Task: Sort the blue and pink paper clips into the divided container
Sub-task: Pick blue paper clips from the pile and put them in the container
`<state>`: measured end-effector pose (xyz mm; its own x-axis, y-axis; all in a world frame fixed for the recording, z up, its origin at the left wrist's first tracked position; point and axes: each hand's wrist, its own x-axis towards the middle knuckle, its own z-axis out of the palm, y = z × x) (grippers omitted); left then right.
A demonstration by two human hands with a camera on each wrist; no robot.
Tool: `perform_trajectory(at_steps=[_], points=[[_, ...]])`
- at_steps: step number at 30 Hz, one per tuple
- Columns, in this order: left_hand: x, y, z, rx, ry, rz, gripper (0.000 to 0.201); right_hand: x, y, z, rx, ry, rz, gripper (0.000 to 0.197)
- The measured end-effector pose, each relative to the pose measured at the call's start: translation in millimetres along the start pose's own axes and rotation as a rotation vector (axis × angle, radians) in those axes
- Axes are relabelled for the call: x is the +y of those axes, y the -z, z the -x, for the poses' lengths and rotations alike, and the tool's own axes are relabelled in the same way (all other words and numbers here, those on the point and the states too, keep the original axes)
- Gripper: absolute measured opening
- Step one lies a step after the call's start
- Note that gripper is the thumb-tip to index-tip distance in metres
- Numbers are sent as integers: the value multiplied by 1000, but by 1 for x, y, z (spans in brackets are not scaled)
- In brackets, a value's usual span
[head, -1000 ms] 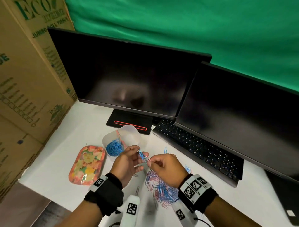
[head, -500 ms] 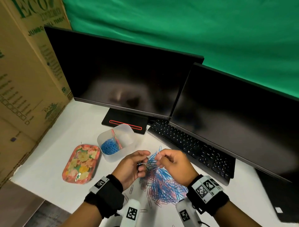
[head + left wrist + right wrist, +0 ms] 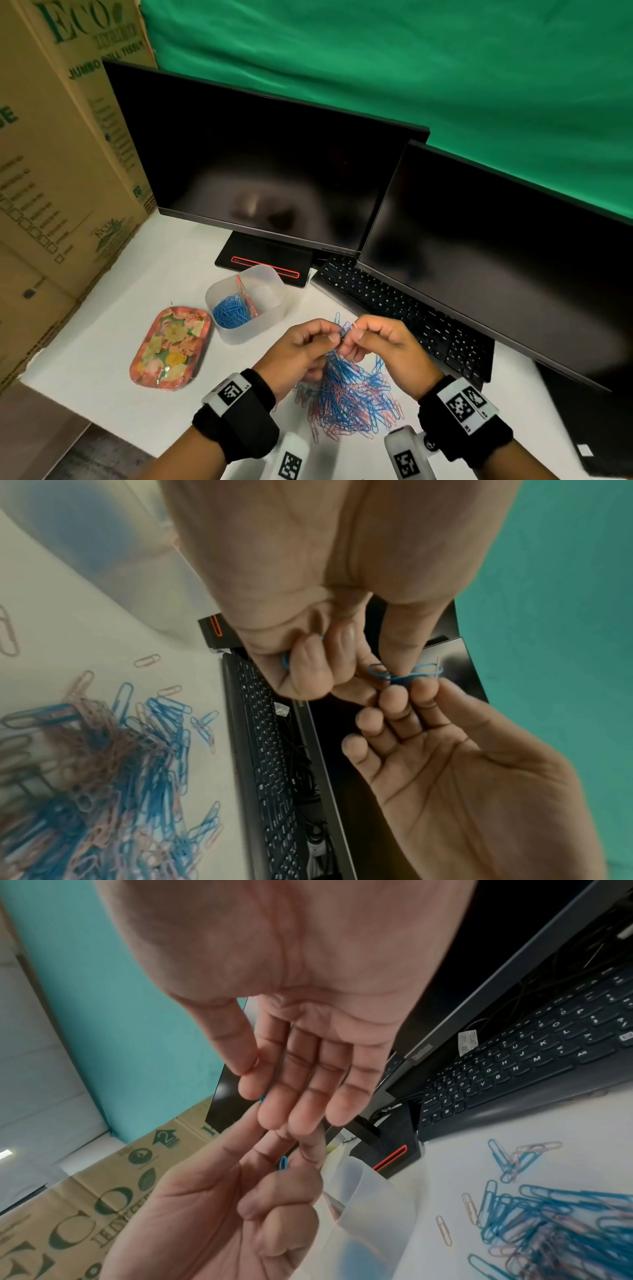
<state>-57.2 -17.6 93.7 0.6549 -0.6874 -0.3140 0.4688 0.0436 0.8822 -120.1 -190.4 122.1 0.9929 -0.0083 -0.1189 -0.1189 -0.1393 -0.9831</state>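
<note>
Left hand: the left hand (image 3: 301, 353) is raised above the white table (image 3: 144, 294), thumb and forefinger pinching the blue paper clips (image 3: 343, 330); in the left wrist view a further blue clip shows inside its curled lower fingers (image 3: 301, 669).
Right hand: the right hand (image 3: 383, 346) meets the left fingertip to fingertip, thumb and forefinger nipping the same blue paper clips from the other side, the remaining fingers loosely extended beneath.
Held clips: they look like two or three clips hooked together, though the exact count cannot be told from these views.
Loose pile: a tangled pile of blue and pink clips (image 3: 349, 401) lies on the table directly under and in front of both hands, with a few strays (image 3: 517, 1156) just beside it.
Divided container: the translucent divided container (image 3: 246, 301) stands on the table beyond the left hand, near the foot of the left monitor (image 3: 267, 161).
Container contents: its left compartment holds a heap of blue clips (image 3: 230, 310); pink clips (image 3: 247, 295) lean along the divider; the right compartment looks nearly bare.
Floral tray: a floral tray (image 3: 169, 347) lies just left of the container.
Background: a black keyboard (image 3: 404, 311) runs under the right monitor (image 3: 496, 260); cardboard boxes (image 3: 58, 154) stand at the left, green cloth (image 3: 411, 61) behind.
</note>
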Motion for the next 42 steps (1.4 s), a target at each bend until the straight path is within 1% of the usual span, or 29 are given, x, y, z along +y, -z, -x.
perform_trajectory(at_steps=[3,7,10,14,17,19,22,25,29,31,33,35,37,39,42], points=[[6,-2,4,-1,-38,-26,6,-5,3,4,29,9,-32,26],[18,-2,8,91,-113,-129,8,-7,8,6,83,12,8,26],[24,1,6,147,-170,-184,11,-8,10,5,91,12,71,21],[34,1,4,139,-207,-212,13,-11,11,3,73,-1,184,22],[40,-1,3,106,-222,-210,11,-12,11,0,14,-31,227,23],[44,-2,1,48,-229,-195,10,-13,10,-3,-44,-50,188,20],[47,-3,-1,1,-222,-205,16,-12,10,-9,-96,-98,130,18],[48,0,-1,-11,-204,-235,19,-11,12,-12,-147,-139,153,19],[45,6,-2,-2,-151,-193,20,-9,13,-16,-200,-156,186,17],[42,6,-2,11,-127,-220,16,-9,14,-17,-232,-172,220,17],[37,8,-2,5,-124,-276,17,-9,13,-17,-269,-219,255,18],[33,10,-4,-21,-141,-345,18,-10,14,-17,-315,-280,216,21],[34,10,-4,-50,-158,-383,15,-13,15,-17,-363,-306,156,16],[37,11,-5,-67,-156,-357,11,-17,15,-15,-368,-276,143,14],[41,14,-6,-60,-96,-258,11,-18,13,-10,-275,-116,290,25]])
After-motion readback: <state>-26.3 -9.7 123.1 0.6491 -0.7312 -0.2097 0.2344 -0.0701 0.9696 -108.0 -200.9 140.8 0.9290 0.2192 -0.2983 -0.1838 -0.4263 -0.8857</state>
